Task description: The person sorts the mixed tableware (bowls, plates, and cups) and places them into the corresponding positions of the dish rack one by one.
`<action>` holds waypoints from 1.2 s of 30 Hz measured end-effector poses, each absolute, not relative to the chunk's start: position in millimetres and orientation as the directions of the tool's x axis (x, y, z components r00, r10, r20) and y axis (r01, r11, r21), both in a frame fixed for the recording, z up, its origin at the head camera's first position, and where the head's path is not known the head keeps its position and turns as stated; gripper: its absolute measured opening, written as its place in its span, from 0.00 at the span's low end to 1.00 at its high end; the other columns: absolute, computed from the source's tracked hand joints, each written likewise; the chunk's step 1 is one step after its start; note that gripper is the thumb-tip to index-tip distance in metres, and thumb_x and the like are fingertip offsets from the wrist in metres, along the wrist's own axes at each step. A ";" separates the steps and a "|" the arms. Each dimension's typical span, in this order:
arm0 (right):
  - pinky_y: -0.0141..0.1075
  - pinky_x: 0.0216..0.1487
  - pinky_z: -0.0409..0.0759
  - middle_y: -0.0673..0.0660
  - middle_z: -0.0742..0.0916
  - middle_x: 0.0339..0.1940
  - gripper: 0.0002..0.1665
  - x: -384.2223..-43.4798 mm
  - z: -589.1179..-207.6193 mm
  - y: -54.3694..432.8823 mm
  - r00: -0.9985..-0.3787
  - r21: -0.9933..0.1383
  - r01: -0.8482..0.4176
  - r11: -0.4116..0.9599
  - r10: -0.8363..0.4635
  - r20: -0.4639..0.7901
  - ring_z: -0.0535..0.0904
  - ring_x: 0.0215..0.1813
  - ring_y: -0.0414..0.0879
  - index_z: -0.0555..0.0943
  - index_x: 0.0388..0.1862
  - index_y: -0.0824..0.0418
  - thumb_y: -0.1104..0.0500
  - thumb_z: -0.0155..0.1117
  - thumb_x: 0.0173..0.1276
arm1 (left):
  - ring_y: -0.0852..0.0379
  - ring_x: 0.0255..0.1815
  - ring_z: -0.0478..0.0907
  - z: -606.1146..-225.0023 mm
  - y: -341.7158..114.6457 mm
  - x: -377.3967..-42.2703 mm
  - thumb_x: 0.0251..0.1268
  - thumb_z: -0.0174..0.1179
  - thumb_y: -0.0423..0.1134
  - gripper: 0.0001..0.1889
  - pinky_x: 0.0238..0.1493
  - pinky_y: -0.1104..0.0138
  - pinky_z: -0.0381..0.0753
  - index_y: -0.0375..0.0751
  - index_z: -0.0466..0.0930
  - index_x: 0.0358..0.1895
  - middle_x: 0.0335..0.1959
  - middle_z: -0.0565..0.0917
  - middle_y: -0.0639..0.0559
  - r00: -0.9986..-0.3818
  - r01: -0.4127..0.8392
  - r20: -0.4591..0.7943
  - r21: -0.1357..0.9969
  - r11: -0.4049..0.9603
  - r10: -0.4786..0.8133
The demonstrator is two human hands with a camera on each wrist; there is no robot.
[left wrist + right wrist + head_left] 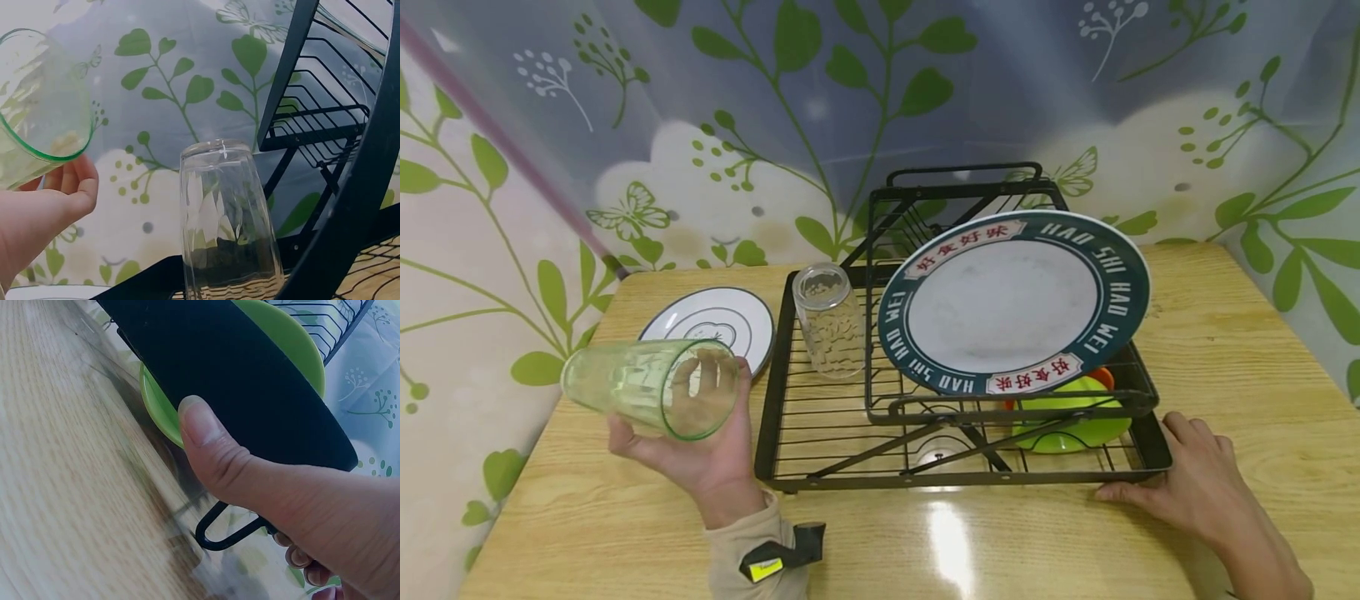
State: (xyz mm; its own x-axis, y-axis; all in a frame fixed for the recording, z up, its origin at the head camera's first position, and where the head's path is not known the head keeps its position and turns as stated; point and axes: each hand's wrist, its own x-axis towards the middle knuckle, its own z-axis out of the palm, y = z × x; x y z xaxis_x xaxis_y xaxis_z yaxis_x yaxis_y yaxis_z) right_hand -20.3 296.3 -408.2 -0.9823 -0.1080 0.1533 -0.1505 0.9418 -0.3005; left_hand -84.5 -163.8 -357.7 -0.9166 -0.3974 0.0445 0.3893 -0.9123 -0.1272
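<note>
A pale green drinking glass [617, 383] lies nearly sideways in my left hand [707, 462], its mouth towards the right. Thumb and fingers grip it near the mouth, and the fingers show through its wall. The glass is held up left of a black dish rack [767, 425], overlapping a saucer in the head view. My right hand [1202, 475] holds the rack at its front right corner. In the right wrist view its thumb presses on the dark side panel [250, 381] while the other fingers curl below. An upside-down clear glass [831, 325] stands in the rack's left part.
A large white plate with a dark green rim [1007, 308] leans on the rack's upper tier. Below it sit a bright green dish [1060, 433] and something orange [1102, 377]. The white saucer with blue rings [748, 321] lies left of the rack. A leaf-patterned wall covering [760, 167] closes off the back.
</note>
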 end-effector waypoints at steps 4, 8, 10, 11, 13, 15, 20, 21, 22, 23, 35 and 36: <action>0.57 0.38 0.61 0.56 0.73 0.32 0.40 -20.2 -408.4 296.2 -0.983 -0.304 -0.148 0.941 -0.105 0.152 0.70 0.38 0.62 0.83 0.34 0.54 0.29 0.80 0.27 | 0.40 0.44 0.70 -357.8 -162.8 -83.6 0.55 0.52 0.56 0.37 0.44 0.48 0.74 0.52 0.61 0.71 0.53 0.70 0.37 -0.929 0.361 0.056 -0.078 -0.929 -0.366; 0.57 0.38 0.61 0.56 0.73 0.32 0.40 -20.8 -408.6 296.5 -0.982 -0.305 -0.149 0.941 -0.105 0.154 0.70 0.39 0.62 0.83 0.34 0.54 0.29 0.80 0.27 | 0.40 0.43 0.70 -357.5 -160.1 -83.2 0.53 0.56 0.53 0.40 0.43 0.49 0.76 0.45 0.57 0.71 0.52 0.70 0.36 -0.926 0.364 0.083 -0.048 -0.930 -0.367; 0.57 0.38 0.61 0.56 0.74 0.32 0.40 -21.1 -408.5 296.6 -0.982 -0.304 -0.150 0.941 -0.107 0.155 0.70 0.39 0.62 0.83 0.34 0.54 0.29 0.80 0.27 | 0.40 0.44 0.71 -357.0 -158.8 -82.5 0.50 0.59 0.50 0.42 0.43 0.49 0.77 0.45 0.57 0.72 0.54 0.70 0.37 -0.924 0.361 0.113 -0.050 -0.931 -0.364; 0.57 0.38 0.61 0.56 0.74 0.32 0.40 -21.0 -408.5 296.7 -0.982 -0.304 -0.150 0.941 -0.107 0.155 0.70 0.39 0.62 0.83 0.34 0.54 0.29 0.80 0.26 | 0.40 0.45 0.71 -356.5 -158.1 -82.0 0.48 0.60 0.48 0.42 0.43 0.49 0.77 0.46 0.58 0.72 0.55 0.70 0.37 -0.923 0.361 0.129 -0.046 -0.932 -0.363; 0.57 0.38 0.61 0.57 0.74 0.33 0.40 -21.0 -408.3 296.8 -0.982 -0.303 -0.150 0.941 -0.106 0.157 0.71 0.39 0.62 0.82 0.33 0.54 0.29 0.80 0.26 | 0.40 0.46 0.71 -355.6 -157.2 -81.2 0.45 0.61 0.45 0.44 0.44 0.49 0.77 0.48 0.58 0.72 0.56 0.70 0.38 -0.921 0.357 0.156 -0.030 -0.934 -0.357; 0.57 0.38 0.62 0.57 0.74 0.33 0.40 -21.0 -408.1 296.7 -0.982 -0.304 -0.148 0.941 -0.105 0.155 0.71 0.39 0.63 0.82 0.34 0.55 0.29 0.80 0.26 | 0.41 0.49 0.71 -354.8 -156.6 -80.8 0.41 0.64 0.42 0.47 0.46 0.48 0.77 0.48 0.57 0.72 0.57 0.70 0.38 -0.923 0.350 0.167 -0.015 -0.937 -0.347; 0.57 0.38 0.61 0.57 0.74 0.33 0.40 -21.2 -408.1 296.6 -0.981 -0.302 -0.154 0.941 -0.108 0.161 0.71 0.39 0.63 0.82 0.33 0.55 0.29 0.80 0.26 | 0.44 0.54 0.71 -354.6 -155.5 -81.3 0.36 0.69 0.36 0.49 0.53 0.49 0.75 0.45 0.57 0.71 0.59 0.69 0.39 -0.930 0.339 0.179 0.073 -0.938 -0.322; 0.56 0.38 0.61 0.57 0.74 0.33 0.40 -21.2 -408.2 296.6 -0.980 -0.303 -0.156 0.940 -0.110 0.165 0.71 0.39 0.62 0.82 0.33 0.55 0.29 0.80 0.26 | 0.43 0.54 0.71 -354.9 -155.5 -80.9 0.36 0.69 0.35 0.49 0.54 0.50 0.75 0.44 0.58 0.70 0.59 0.69 0.39 -0.932 0.337 0.176 0.099 -0.936 -0.317; 0.56 0.38 0.61 0.57 0.74 0.33 0.40 -21.1 -408.3 296.5 -0.980 -0.304 -0.157 0.940 -0.110 0.166 0.71 0.38 0.62 0.82 0.33 0.54 0.30 0.80 0.26 | 0.43 0.54 0.72 -355.2 -155.6 -80.8 0.36 0.69 0.34 0.48 0.55 0.50 0.75 0.43 0.59 0.69 0.58 0.70 0.38 -0.934 0.334 0.176 0.118 -0.935 -0.311; 0.56 0.38 0.61 0.57 0.74 0.33 0.40 -21.0 -408.2 296.4 -0.980 -0.304 -0.157 0.940 -0.110 0.168 0.71 0.38 0.62 0.82 0.33 0.54 0.30 0.81 0.26 | 0.43 0.53 0.72 -355.6 -155.8 -80.6 0.35 0.69 0.33 0.47 0.55 0.50 0.74 0.42 0.60 0.68 0.57 0.70 0.38 -0.937 0.329 0.171 0.137 -0.934 -0.305; 0.56 0.38 0.60 0.58 0.75 0.34 0.40 -20.9 -408.8 296.5 -0.977 -0.304 -0.164 0.939 -0.112 0.180 0.71 0.39 0.63 0.82 0.33 0.54 0.30 0.81 0.26 | 0.49 0.59 0.71 -359.3 -153.6 -79.5 0.49 0.60 0.19 0.33 0.67 0.56 0.64 0.40 0.66 0.62 0.58 0.74 0.42 -0.899 0.297 0.428 0.446 -0.844 -0.091; 0.57 0.38 0.60 0.58 0.75 0.34 0.39 -20.8 -408.8 296.4 -0.977 -0.305 -0.166 0.938 -0.114 0.182 0.71 0.39 0.63 0.82 0.33 0.54 0.30 0.81 0.26 | 0.50 0.60 0.71 -358.8 -153.3 -79.1 0.49 0.60 0.19 0.33 0.67 0.57 0.63 0.41 0.66 0.62 0.58 0.74 0.42 -0.896 0.306 0.438 0.482 -0.821 -0.077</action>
State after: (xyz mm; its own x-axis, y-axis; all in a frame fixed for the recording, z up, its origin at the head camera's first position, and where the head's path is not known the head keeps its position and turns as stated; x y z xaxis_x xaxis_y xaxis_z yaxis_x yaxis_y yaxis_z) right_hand -20.8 296.4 -408.8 -0.9767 -0.1139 0.1816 -0.1661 0.9377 -0.3051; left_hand -79.1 -153.3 -358.8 -0.8959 -0.0772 0.4375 0.3064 -0.8206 0.4825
